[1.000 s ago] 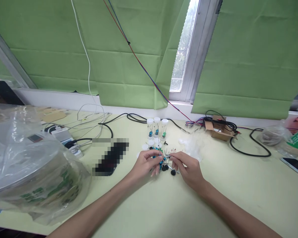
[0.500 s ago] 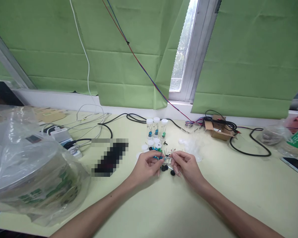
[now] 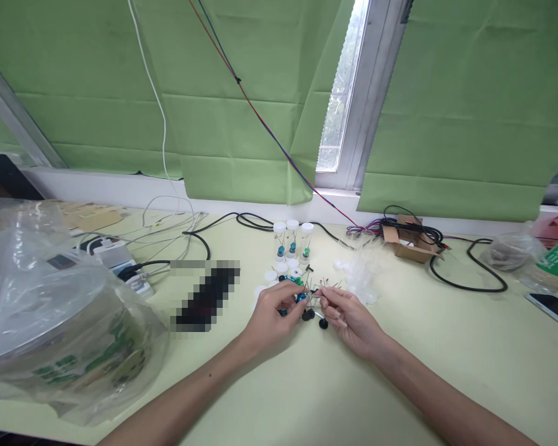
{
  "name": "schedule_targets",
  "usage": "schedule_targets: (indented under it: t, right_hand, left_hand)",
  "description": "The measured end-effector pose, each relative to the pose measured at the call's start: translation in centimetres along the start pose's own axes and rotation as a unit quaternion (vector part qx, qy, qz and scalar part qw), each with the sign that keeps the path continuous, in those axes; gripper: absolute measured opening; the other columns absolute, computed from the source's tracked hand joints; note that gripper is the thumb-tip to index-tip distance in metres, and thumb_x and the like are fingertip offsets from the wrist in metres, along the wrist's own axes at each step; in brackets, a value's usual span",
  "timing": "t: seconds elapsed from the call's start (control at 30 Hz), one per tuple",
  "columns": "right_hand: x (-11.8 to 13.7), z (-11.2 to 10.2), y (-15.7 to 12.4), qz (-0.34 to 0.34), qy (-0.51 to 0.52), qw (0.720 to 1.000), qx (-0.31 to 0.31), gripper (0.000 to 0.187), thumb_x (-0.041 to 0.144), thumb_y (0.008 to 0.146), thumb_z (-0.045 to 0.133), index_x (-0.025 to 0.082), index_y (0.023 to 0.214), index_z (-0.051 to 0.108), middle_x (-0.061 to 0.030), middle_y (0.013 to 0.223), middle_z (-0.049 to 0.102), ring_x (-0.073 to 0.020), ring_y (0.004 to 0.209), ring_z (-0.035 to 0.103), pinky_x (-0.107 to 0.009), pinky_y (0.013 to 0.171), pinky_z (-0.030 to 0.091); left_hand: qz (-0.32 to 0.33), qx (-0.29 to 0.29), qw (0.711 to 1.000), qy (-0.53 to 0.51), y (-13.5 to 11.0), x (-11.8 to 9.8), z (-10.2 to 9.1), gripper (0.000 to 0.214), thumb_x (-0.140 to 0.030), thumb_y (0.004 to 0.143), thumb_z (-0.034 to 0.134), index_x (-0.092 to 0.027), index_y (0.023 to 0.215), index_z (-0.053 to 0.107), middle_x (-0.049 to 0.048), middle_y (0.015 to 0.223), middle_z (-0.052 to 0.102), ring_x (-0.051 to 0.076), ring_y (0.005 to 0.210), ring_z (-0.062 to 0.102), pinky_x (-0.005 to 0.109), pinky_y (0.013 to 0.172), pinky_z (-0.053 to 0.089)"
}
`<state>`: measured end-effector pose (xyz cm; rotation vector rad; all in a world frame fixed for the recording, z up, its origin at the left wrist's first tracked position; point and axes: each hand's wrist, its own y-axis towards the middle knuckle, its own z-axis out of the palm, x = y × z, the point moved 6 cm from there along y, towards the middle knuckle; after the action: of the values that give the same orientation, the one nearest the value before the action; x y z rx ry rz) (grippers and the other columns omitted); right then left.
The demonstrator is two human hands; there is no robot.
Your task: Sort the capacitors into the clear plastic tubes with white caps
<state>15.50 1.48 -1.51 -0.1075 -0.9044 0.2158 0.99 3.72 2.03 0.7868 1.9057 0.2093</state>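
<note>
My left hand (image 3: pixel 270 310) has thumb and index finger closed around a small shiny blue part (image 3: pixel 301 297). Facing it, my right hand (image 3: pixel 351 316) pinches a thin metal rod (image 3: pixel 317 295); the tips of both hands nearly meet. Beneath and around the fingers lies a pile of thin rods, some ending in black round heads (image 3: pixel 323 323). Small green parts (image 3: pixel 299 281) show just behind my left fingertips. Farther back stand three clear tubes (image 3: pixel 292 238) with white caps, holding blue or green pieces on rods. My fingers partly hide the pile.
Loose white caps (image 3: pixel 270 275) and a crumpled clear bag (image 3: pixel 363 282) lie near the hands. A large bagged tub (image 3: pixel 74 322) fills the left side, beside power adapters (image 3: pixel 114 251). Cables, an open cardboard box (image 3: pixel 411 248) and a phone (image 3: pixel 553 313) are to the right.
My left fingers have parted slightly, so the blue part shows more between them. My right fingertips have shifted a little left and tilted. The tubes and other things stay put.
</note>
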Motion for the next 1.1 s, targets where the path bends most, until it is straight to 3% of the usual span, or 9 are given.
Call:
schedule_targets:
  t: [0.43, 0.9, 1.0, 1.1]
  right_hand:
    - [0.3, 0.0, 0.0, -0.013, -0.010, 1.000, 0.003, 0.028, 0.033, 0.070, 0.084, 0.009, 0.078, 0.072, 0.0026, 0.060, 0.056, -0.0002, 0.043, 0.037, -0.011, 0.035, 0.028]
    - [0.3, 0.1, 0.2, -0.027, -0.001, 0.999, 0.019, 0.028, 0.033, 0.070, 0.084, 0.013, 0.082, 0.069, 0.0041, 0.058, 0.056, -0.0004, 0.041, 0.037, -0.012, 0.035, 0.026]
    - [0.6, 0.2, 0.1, -0.064, -0.053, 0.996, 0.021, 0.033, 0.043, 0.072, 0.080, 0.015, 0.082, 0.067, 0.0033, 0.060, 0.058, -0.0021, 0.040, 0.040, -0.015, 0.035, 0.028]
    - [1.1, 0.3, -0.1, -0.121, -0.143, 0.982, 0.004, 0.036, 0.051, 0.076, 0.074, 0.017, 0.082, 0.065, 0.0002, 0.064, 0.062, -0.0074, 0.043, 0.050, -0.020, 0.037, 0.036]
  left_hand:
    - [-0.018, 0.011, 0.999, -0.025, 0.0, -0.2, 0.1, 0.030, -0.027, 0.088, 0.059, -0.016, 0.114, 0.069, 0.0065, 0.085, 0.063, 0.013, 0.066, 0.059, 0.025, 0.059, 0.053]
    - [-0.081, 0.028, 0.986, -0.145, 0.1, -0.5, 0.2, 0.026, -0.035, 0.087, 0.062, -0.013, 0.097, 0.071, 0.0095, 0.099, 0.063, 0.006, 0.047, 0.056, 0.021, 0.043, 0.045]
    - [-0.105, 0.025, 0.979, -0.171, 0.3, -0.6, 0.3, 0.028, -0.039, 0.084, 0.065, -0.012, 0.091, 0.071, 0.0084, 0.093, 0.064, 0.006, 0.045, 0.055, 0.021, 0.040, 0.042]
    - [-0.126, 0.030, 0.972, -0.198, 0.4, -0.5, 0.2, 0.029, -0.041, 0.082, 0.067, -0.013, 0.089, 0.070, 0.0025, 0.068, 0.062, 0.009, 0.042, 0.053, 0.022, 0.040, 0.041]
